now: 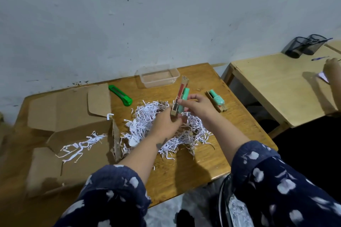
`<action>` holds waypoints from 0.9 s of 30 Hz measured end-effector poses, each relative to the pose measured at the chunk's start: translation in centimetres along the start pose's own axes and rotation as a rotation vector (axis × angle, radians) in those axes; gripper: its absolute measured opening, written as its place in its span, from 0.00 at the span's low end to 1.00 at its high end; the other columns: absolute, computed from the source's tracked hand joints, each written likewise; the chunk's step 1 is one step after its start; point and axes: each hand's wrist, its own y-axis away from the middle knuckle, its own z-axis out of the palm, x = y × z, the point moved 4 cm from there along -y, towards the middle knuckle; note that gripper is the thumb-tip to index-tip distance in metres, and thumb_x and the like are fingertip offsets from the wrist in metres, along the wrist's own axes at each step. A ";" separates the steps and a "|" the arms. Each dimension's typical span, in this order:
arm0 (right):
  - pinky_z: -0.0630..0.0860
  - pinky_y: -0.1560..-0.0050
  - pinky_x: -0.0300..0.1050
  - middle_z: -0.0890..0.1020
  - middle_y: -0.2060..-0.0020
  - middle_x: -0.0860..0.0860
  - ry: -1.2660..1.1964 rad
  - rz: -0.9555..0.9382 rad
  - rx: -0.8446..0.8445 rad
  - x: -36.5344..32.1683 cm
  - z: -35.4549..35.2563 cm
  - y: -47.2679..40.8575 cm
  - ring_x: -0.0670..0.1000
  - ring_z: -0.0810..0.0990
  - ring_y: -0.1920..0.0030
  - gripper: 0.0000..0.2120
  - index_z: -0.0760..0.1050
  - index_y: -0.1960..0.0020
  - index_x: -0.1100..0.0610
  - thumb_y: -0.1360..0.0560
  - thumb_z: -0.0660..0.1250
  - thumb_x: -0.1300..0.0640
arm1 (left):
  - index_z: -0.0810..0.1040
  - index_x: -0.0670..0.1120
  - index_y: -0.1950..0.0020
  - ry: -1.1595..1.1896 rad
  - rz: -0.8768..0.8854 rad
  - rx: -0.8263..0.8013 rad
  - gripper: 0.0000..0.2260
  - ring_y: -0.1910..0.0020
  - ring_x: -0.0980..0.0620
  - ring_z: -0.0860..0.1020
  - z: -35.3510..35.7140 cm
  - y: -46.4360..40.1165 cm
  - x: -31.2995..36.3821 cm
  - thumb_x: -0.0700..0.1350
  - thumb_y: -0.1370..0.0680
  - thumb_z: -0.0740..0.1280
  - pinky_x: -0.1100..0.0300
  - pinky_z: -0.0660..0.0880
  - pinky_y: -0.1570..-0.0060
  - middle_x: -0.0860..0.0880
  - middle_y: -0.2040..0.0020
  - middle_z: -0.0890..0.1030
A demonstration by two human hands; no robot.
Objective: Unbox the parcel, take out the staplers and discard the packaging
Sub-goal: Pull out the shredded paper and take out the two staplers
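Note:
A mint-green stapler on its cardboard backing card (181,96) is held upright above the pile of shredded white paper (184,134). My right hand (195,106) pinches the stapler near its lower end. My left hand (164,123) holds the bottom of the card, fingers curled. A second mint stapler on its card (216,100) lies flat on the wooden table (199,167) to the right. The opened cardboard box (70,134) lies flattened at the left with a few paper shreds on it.
A green box cutter (120,95) lies behind the shreds and a clear plastic tray (158,77) stands near the wall. A bin with a black liner (232,206) holds shreds at bottom right. Another person's hand (332,69) rests on the neighbouring table with mesh pen cups (304,46).

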 end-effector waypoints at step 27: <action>0.82 0.55 0.50 0.82 0.48 0.53 0.820 0.023 0.368 4.4 -9.8 -6.4 0.51 0.82 0.55 0.21 0.77 0.39 0.55 0.29 0.71 0.47 | 0.63 0.55 0.26 -0.876 0.206 -0.159 0.26 0.22 0.53 0.51 7.9 -5.6 0.1 0.64 0.22 0.52 0.41 0.43 0.26 0.53 0.24 0.62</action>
